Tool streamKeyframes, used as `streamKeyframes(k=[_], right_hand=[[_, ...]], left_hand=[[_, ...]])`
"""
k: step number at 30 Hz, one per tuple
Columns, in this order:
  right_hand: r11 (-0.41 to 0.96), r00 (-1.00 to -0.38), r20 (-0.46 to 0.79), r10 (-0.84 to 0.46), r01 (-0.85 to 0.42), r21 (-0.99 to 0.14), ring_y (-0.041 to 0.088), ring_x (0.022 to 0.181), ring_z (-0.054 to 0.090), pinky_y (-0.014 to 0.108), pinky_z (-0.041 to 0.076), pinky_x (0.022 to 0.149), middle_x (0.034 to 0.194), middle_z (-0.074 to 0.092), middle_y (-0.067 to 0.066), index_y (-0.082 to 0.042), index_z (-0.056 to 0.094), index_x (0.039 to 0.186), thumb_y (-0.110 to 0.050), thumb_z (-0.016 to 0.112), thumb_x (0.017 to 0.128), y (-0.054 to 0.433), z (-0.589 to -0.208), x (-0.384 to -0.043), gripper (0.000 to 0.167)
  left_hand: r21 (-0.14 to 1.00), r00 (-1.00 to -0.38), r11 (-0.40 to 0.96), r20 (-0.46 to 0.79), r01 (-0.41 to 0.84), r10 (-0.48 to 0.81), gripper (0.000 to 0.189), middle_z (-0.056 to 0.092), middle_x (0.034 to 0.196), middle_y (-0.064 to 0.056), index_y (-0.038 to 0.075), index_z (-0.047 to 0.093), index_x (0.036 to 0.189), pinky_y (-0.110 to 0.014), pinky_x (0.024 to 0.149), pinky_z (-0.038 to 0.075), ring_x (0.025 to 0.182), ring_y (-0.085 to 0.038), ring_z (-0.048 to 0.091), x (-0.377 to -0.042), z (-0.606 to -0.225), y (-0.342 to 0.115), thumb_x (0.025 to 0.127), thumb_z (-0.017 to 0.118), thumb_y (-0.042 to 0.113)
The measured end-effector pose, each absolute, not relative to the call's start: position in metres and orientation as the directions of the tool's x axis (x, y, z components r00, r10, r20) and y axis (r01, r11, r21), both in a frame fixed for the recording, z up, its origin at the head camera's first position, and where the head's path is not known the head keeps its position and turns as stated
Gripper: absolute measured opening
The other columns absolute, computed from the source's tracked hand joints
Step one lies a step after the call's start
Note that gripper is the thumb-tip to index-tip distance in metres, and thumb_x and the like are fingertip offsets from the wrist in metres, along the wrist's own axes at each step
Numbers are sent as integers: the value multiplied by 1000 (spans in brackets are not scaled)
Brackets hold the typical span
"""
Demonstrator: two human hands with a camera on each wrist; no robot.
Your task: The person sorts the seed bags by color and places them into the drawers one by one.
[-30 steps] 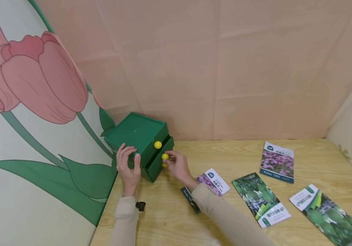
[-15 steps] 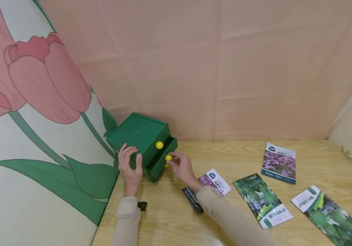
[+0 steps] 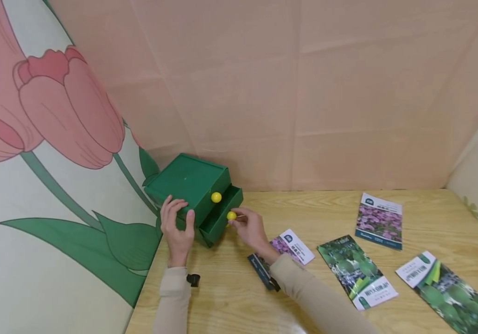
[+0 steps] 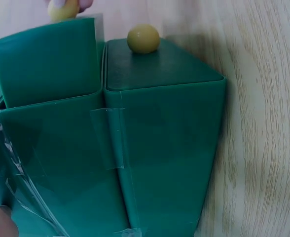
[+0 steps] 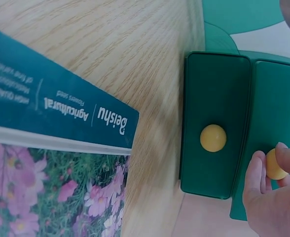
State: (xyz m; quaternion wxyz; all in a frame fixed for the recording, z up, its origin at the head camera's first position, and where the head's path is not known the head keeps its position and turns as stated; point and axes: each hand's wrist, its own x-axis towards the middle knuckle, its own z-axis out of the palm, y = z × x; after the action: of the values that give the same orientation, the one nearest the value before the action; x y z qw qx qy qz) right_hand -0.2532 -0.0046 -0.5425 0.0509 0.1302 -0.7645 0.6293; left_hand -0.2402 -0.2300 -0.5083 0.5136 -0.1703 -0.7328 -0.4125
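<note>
A green drawer box (image 3: 182,181) with yellow ball knobs stands against the back wall at left. Its middle drawer (image 3: 227,208) is pulled partway out, and in the left wrist view the drawer's side (image 4: 49,61) rises from its slot. My right hand (image 3: 252,230) pinches that drawer's yellow knob (image 5: 274,167) between thumb and fingers. On the near side of the box, my left hand (image 3: 178,232) rests with fingers spread over the top edge. Below, another drawer (image 5: 216,89) sits closed with its own knob (image 5: 213,138).
Under the right forearm lies a seed packet (image 3: 293,246) with pink flowers, partly hidden. Farther right on the wooden table are two green packets (image 3: 343,260) and another pink-flowered one (image 3: 378,220). A tulip-patterned wall (image 3: 67,106) borders the left side.
The middle drawer has slid farther out of the box as my right hand drew its knob to the right. My left hand has stayed on the box.
</note>
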Motion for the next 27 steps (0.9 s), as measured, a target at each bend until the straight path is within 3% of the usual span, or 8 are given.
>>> streamKeyframes(k=[11,19,27], right_hand=[[171,-963,240,-121,-259,-951,27,104,77,28,66,87,129,74,15,-5,75,128,1,77,96,-1,-542,-251,32],[142,-972,203,-120,-220,-965,26,106,76,27,65,87,131,73,14,-7,75,129,-1,78,96,6,-544,-245,34],[144,-974,198,-111,-213,-966,26,107,76,28,66,88,133,73,13,-8,75,130,-2,78,96,10,-545,-242,35]], left_hand=[[420,-398,604,900,677,-179,27,73,117,-20,3,76,109,-59,127,35,139,-49,54,-242,-506,-231,102,71,28],[425,-400,587,898,689,-181,20,73,118,-21,2,77,109,-61,126,36,138,-50,54,-240,-509,-230,96,76,17],[423,-403,594,898,684,-176,26,73,118,-19,4,77,110,-58,127,35,138,-50,54,-241,-510,-231,101,73,28]])
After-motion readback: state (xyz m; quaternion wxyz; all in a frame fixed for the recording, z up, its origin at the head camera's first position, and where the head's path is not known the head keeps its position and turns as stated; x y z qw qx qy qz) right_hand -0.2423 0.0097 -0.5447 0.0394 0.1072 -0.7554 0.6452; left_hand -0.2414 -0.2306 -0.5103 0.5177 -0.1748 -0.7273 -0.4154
